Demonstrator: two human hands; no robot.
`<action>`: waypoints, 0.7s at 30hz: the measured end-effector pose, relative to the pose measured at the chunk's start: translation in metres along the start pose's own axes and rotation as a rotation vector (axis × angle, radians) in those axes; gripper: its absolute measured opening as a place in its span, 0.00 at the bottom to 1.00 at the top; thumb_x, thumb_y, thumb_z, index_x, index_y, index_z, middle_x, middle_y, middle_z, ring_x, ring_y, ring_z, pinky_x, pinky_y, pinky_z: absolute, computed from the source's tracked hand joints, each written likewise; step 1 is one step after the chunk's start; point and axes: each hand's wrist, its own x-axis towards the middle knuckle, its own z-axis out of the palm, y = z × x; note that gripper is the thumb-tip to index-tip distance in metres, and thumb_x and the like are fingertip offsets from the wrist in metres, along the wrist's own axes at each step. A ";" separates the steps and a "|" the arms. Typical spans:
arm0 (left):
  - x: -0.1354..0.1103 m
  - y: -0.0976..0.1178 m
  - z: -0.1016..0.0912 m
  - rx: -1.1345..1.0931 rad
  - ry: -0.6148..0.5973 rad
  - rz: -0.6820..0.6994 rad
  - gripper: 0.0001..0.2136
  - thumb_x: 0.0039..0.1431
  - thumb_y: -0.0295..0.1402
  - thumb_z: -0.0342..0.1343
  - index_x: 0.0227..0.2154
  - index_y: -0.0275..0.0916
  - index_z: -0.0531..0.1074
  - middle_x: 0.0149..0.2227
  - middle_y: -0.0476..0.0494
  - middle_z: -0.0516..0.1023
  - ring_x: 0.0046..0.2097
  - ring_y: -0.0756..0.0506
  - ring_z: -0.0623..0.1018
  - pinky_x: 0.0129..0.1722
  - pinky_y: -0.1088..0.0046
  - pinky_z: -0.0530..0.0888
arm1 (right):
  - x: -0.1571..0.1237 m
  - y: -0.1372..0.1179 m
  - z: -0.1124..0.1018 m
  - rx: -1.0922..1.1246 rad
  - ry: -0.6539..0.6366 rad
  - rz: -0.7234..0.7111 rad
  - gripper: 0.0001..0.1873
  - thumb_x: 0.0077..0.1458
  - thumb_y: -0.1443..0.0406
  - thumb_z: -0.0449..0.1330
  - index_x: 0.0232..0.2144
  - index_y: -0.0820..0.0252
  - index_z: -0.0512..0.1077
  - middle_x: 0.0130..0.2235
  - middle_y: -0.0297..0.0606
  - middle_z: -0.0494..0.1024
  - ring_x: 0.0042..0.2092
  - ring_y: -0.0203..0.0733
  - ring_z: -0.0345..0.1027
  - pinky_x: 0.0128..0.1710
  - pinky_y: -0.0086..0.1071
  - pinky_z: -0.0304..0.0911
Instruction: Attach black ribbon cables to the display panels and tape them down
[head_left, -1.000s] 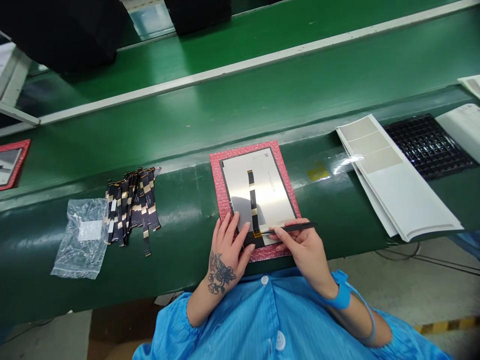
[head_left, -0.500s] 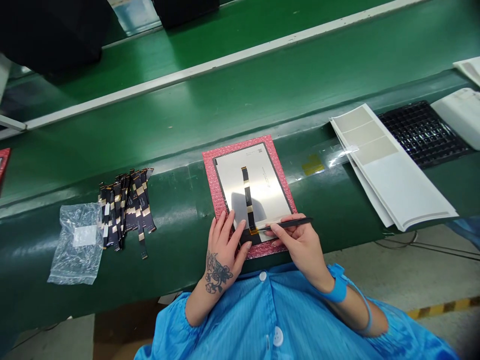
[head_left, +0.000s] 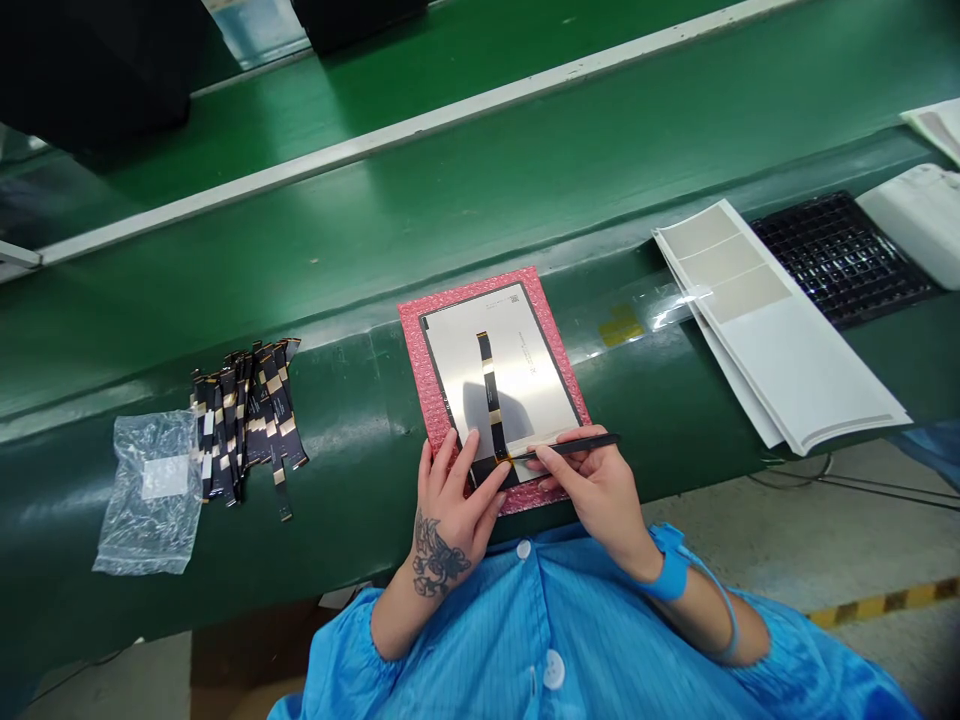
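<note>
A silver-backed display panel (head_left: 517,370) lies on a pink bubble-wrap sheet (head_left: 420,365). Across the panel's back runs a black flex cable (head_left: 491,388) with gold patches, its lower end near the panel's bottom edge. My left hand (head_left: 450,505) rests over the panel's lower left corner with fingers spread, the index fingertip at the cable's lower end. In my right hand (head_left: 592,480) is a pair of black tweezers (head_left: 577,446), pinched between thumb and fingers. Their tips point left at the cable's lower end; whether they grip it I cannot tell.
To the left lie a pile of flex cables (head_left: 251,415) and a clear plastic bag (head_left: 150,490) with a white label. On the right are white sheets (head_left: 802,350), a black tray (head_left: 844,255) and yellow tape pieces (head_left: 621,326). A white rail (head_left: 420,130) crosses the green bench behind.
My left index finger has moved right onto the cable's lower end. The tweezers stay at nearly the same spot. The whole view has shifted slightly.
</note>
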 end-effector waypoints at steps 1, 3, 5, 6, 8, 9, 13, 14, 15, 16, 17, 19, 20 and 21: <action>0.000 0.000 0.000 0.003 -0.004 0.000 0.14 0.61 0.30 0.53 0.49 0.44 0.73 0.62 0.37 0.62 0.64 0.33 0.57 0.60 0.41 0.56 | 0.000 0.000 0.000 0.001 -0.003 -0.004 0.28 0.34 0.51 0.73 0.29 0.57 0.63 0.27 0.36 0.80 0.29 0.45 0.77 0.21 0.28 0.70; 0.001 0.000 0.000 0.008 -0.013 -0.001 0.14 0.61 0.30 0.53 0.49 0.44 0.73 0.62 0.36 0.62 0.65 0.33 0.57 0.60 0.41 0.56 | 0.000 0.001 -0.001 0.001 -0.012 -0.014 0.27 0.35 0.51 0.72 0.30 0.57 0.63 0.28 0.35 0.80 0.29 0.44 0.77 0.21 0.27 0.70; 0.001 -0.001 0.000 0.010 -0.025 0.006 0.14 0.61 0.31 0.53 0.49 0.44 0.73 0.61 0.35 0.63 0.65 0.32 0.56 0.59 0.41 0.56 | 0.000 0.003 -0.001 -0.002 -0.021 -0.026 0.27 0.36 0.51 0.72 0.30 0.57 0.64 0.28 0.36 0.80 0.29 0.43 0.77 0.22 0.25 0.70; 0.001 -0.002 0.000 0.008 -0.031 0.005 0.14 0.61 0.31 0.53 0.49 0.44 0.73 0.61 0.35 0.63 0.65 0.32 0.56 0.59 0.41 0.56 | 0.000 0.004 -0.001 -0.004 -0.025 -0.032 0.26 0.37 0.52 0.72 0.31 0.58 0.64 0.28 0.36 0.80 0.29 0.43 0.77 0.22 0.25 0.70; 0.001 -0.002 0.000 -0.001 -0.043 -0.012 0.14 0.61 0.32 0.52 0.49 0.45 0.73 0.61 0.36 0.63 0.64 0.32 0.57 0.59 0.40 0.56 | 0.000 0.005 -0.002 -0.008 -0.030 -0.046 0.26 0.39 0.52 0.71 0.31 0.58 0.63 0.29 0.35 0.80 0.30 0.42 0.77 0.22 0.25 0.71; 0.001 -0.002 0.000 -0.006 -0.047 -0.025 0.14 0.62 0.33 0.52 0.49 0.45 0.73 0.61 0.36 0.63 0.64 0.32 0.57 0.59 0.40 0.56 | 0.000 0.006 -0.002 -0.013 -0.033 -0.055 0.25 0.39 0.53 0.71 0.31 0.58 0.63 0.29 0.35 0.80 0.30 0.42 0.77 0.23 0.25 0.71; 0.001 -0.001 0.000 -0.012 -0.062 -0.066 0.13 0.62 0.33 0.51 0.48 0.46 0.74 0.61 0.38 0.64 0.64 0.32 0.57 0.59 0.41 0.56 | 0.001 0.007 -0.005 -0.026 -0.002 -0.126 0.24 0.42 0.54 0.71 0.32 0.58 0.63 0.29 0.35 0.79 0.31 0.43 0.77 0.23 0.27 0.73; 0.001 -0.001 0.000 -0.009 -0.066 -0.069 0.13 0.62 0.33 0.51 0.48 0.47 0.74 0.61 0.38 0.63 0.64 0.32 0.57 0.59 0.41 0.56 | 0.001 0.007 -0.006 -0.025 0.017 -0.153 0.23 0.43 0.54 0.70 0.33 0.58 0.63 0.29 0.35 0.79 0.31 0.44 0.77 0.23 0.28 0.74; 0.001 -0.001 0.000 -0.006 -0.068 -0.071 0.13 0.62 0.33 0.51 0.48 0.47 0.74 0.62 0.38 0.63 0.65 0.32 0.57 0.59 0.41 0.56 | 0.001 0.006 -0.007 -0.023 0.035 -0.183 0.23 0.43 0.54 0.70 0.33 0.58 0.63 0.30 0.35 0.79 0.31 0.43 0.77 0.24 0.29 0.74; 0.001 -0.001 0.000 -0.003 -0.072 -0.072 0.13 0.62 0.33 0.51 0.48 0.47 0.74 0.62 0.39 0.63 0.65 0.33 0.57 0.59 0.42 0.56 | 0.001 0.006 -0.008 -0.020 0.048 -0.211 0.22 0.44 0.54 0.70 0.33 0.58 0.64 0.31 0.35 0.79 0.31 0.43 0.77 0.24 0.29 0.74; 0.000 -0.001 0.000 0.000 -0.075 -0.071 0.14 0.62 0.33 0.51 0.48 0.47 0.74 0.62 0.39 0.63 0.65 0.33 0.57 0.60 0.42 0.56 | 0.001 0.006 -0.009 -0.021 0.052 -0.236 0.22 0.45 0.55 0.69 0.34 0.58 0.64 0.31 0.36 0.79 0.31 0.42 0.77 0.25 0.29 0.75; 0.000 0.000 0.000 0.013 -0.087 -0.065 0.14 0.63 0.34 0.51 0.50 0.47 0.73 0.62 0.39 0.62 0.65 0.33 0.57 0.60 0.43 0.56 | 0.000 0.007 -0.010 -0.031 0.040 -0.272 0.20 0.46 0.55 0.69 0.34 0.58 0.64 0.31 0.35 0.80 0.30 0.40 0.77 0.25 0.28 0.75; -0.001 0.000 0.000 0.021 -0.094 -0.062 0.15 0.63 0.34 0.50 0.51 0.46 0.73 0.63 0.39 0.62 0.65 0.33 0.57 0.60 0.43 0.56 | -0.001 0.007 -0.010 -0.037 0.031 -0.284 0.20 0.47 0.56 0.69 0.33 0.58 0.64 0.31 0.35 0.80 0.29 0.39 0.76 0.26 0.28 0.75; -0.001 0.000 -0.001 0.030 -0.100 -0.060 0.15 0.63 0.34 0.50 0.51 0.46 0.72 0.63 0.38 0.62 0.65 0.33 0.57 0.60 0.43 0.56 | -0.001 0.008 -0.010 -0.043 0.024 -0.293 0.19 0.47 0.56 0.68 0.33 0.57 0.64 0.31 0.35 0.80 0.29 0.39 0.76 0.26 0.28 0.75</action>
